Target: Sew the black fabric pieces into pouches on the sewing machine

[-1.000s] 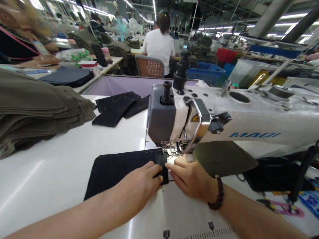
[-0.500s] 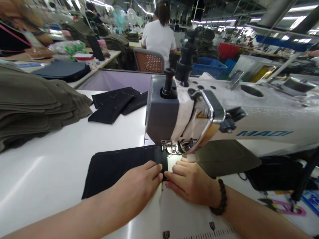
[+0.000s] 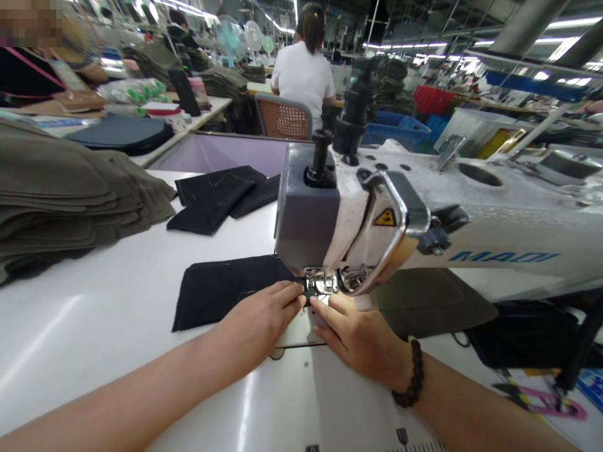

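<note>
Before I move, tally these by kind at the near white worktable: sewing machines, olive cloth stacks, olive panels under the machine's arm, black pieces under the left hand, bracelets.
Sewing machine: 1
Olive cloth stack: 1
Olive panel under the machine's arm: 1
Black piece under the left hand: 1
Bracelet: 1
Total: 5
</note>
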A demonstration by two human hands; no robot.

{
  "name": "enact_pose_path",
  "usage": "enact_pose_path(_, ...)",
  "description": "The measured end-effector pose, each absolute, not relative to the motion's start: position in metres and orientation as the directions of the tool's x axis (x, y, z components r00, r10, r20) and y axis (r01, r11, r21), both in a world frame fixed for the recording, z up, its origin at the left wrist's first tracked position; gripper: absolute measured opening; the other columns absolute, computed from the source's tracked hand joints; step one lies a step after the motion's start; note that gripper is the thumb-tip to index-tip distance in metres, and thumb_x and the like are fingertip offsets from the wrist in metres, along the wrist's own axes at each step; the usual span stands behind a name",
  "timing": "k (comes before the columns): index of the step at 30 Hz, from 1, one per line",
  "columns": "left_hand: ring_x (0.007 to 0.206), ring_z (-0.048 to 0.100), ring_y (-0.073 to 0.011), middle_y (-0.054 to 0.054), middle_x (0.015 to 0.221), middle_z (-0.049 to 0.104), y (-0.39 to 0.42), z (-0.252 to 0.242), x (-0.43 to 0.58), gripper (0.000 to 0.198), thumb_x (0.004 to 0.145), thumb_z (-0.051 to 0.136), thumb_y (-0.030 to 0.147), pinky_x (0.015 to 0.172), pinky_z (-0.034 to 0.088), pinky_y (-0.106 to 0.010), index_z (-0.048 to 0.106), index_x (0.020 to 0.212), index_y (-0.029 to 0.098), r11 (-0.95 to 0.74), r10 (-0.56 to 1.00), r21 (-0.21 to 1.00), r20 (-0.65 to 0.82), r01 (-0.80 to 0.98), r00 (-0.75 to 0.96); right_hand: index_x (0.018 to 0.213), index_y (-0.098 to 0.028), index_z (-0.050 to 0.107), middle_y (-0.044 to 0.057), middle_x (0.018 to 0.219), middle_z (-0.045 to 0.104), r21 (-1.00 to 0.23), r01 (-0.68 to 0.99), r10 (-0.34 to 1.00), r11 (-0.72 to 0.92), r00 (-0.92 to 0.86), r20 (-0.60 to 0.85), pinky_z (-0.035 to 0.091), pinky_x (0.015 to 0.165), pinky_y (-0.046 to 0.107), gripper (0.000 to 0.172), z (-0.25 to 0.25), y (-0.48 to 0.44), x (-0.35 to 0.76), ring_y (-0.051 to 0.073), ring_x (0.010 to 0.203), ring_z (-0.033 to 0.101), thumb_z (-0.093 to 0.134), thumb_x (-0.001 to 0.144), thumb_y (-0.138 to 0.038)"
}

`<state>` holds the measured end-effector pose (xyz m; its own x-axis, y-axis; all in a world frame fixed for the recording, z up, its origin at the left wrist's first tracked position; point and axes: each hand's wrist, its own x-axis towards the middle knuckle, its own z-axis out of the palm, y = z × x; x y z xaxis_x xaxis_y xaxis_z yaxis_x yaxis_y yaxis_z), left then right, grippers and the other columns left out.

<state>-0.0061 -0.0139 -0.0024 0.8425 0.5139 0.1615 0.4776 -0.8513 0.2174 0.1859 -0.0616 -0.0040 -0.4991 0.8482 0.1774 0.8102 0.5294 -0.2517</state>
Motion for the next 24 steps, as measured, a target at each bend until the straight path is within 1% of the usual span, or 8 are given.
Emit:
enact_pose_path(5,0.112,0.046,-0.0198,-0.01,0.113,0.055,-0.004,-0.006,-0.002,0.03,0.08,0.046,0.004,0.1,0.034,-0.032,0.055,0.107,0.012,-0.861,0.504,0.147,0.126,0.486,0.855,0.109,-0.016,0.055,0.008,0.089,0.061,-0.246,0.836,0.871,0.491,-0.476,0.123,0.042,0.07,0.03,0.027,0.0,-0.06,0.184,0.019,0.081,0.057,0.052,0.084,-0.026)
enact_pose_path(9,0.109,0.048,-0.0232,-0.012,0.109,0.057,0.001,-0.01,-0.002,0.025,0.078,0.046,0.002,0.1,0.034,-0.035,0.058,0.099,0.008,-0.868,0.497,0.073,0.144,0.491,0.856,0.098,-0.018,0.058,0.005,0.08,0.06,-0.261,0.82,0.861,0.509,-0.482,0.164,0.039,0.063,0.026,0.018,0.001,-0.062,0.184,0.017,0.073,0.056,0.049,0.084,-0.021)
enact_pose_path(11,0.108,0.048,-0.0225,-0.011,0.108,0.057,0.002,-0.01,-0.002,0.026,0.079,0.045,0.002,0.099,0.035,-0.034,0.058,0.1,0.009,-0.865,0.501,0.078,0.158,0.495,0.851,0.089,-0.019,0.059,0.004,0.074,0.059,-0.246,0.818,0.851,0.52,-0.47,0.235,0.038,0.061,0.026,0.014,0.0,-0.063,0.188,0.017,0.069,0.054,0.046,0.085,-0.021)
enact_pose_path(13,0.109,0.048,-0.0215,-0.011,0.111,0.055,0.001,-0.008,-0.003,0.028,0.081,0.044,0.003,0.097,0.037,-0.032,0.055,0.106,0.01,-0.862,0.508,0.102,0.158,0.497,0.847,0.081,-0.018,0.059,0.005,0.07,0.058,-0.179,0.847,0.831,0.501,-0.413,0.374,0.038,0.062,0.029,0.018,-0.001,-0.063,0.194,0.019,0.068,0.054,0.043,0.087,-0.026)
enact_pose_path(16,0.108,0.048,-0.0231,-0.014,0.114,0.053,-0.004,-0.001,-0.004,0.03,0.081,0.044,0.005,0.093,0.041,-0.034,0.052,0.109,0.008,-0.86,0.509,0.09,0.158,0.502,0.846,0.073,-0.017,0.056,0.008,0.07,0.06,-0.102,0.918,0.816,0.384,-0.285,0.503,0.038,0.067,0.033,0.02,0.003,-0.059,0.208,0.022,0.07,0.055,0.047,0.084,-0.031)
enact_pose_path(18,0.102,0.051,-0.0254,-0.015,0.11,0.054,-0.008,0.004,-0.005,0.028,0.081,0.043,0.004,0.088,0.045,-0.039,0.054,0.106,0.008,-0.838,0.543,0.047,0.159,0.543,0.825,0.063,-0.019,0.053,0.006,0.062,0.059,-0.113,0.963,0.89,0.243,-0.175,0.422,0.037,0.061,0.031,0.02,0.008,-0.054,0.219,0.021,0.063,0.055,0.053,0.079,-0.03)
enact_pose_path(21,0.094,0.054,-0.0258,-0.014,0.102,0.057,-0.008,0.005,-0.009,0.027,0.08,0.04,0.002,0.078,0.049,-0.04,0.057,0.1,0.01,-0.766,0.639,0.021,0.135,0.643,0.757,0.05,-0.021,0.046,0.002,0.047,0.053,-0.163,0.986,0.981,0.035,-0.003,0.194,0.03,0.05,0.027,0.027,0.016,-0.047,0.231,0.018,0.051,0.052,0.056,0.074,-0.027)
enact_pose_path(24,0.094,0.054,-0.0246,-0.014,0.098,0.057,0.0,-0.001,-0.016,0.029,0.078,0.037,-0.002,0.079,0.048,-0.038,0.058,0.096,0.009,-0.685,0.724,0.023,0.134,0.728,0.677,0.05,-0.02,0.048,0.002,0.05,0.056,-0.287,0.958,0.999,-0.007,0.016,0.031,0.028,0.05,0.026,0.023,0.021,-0.042,0.237,0.016,0.051,0.052,0.055,0.072,-0.021)
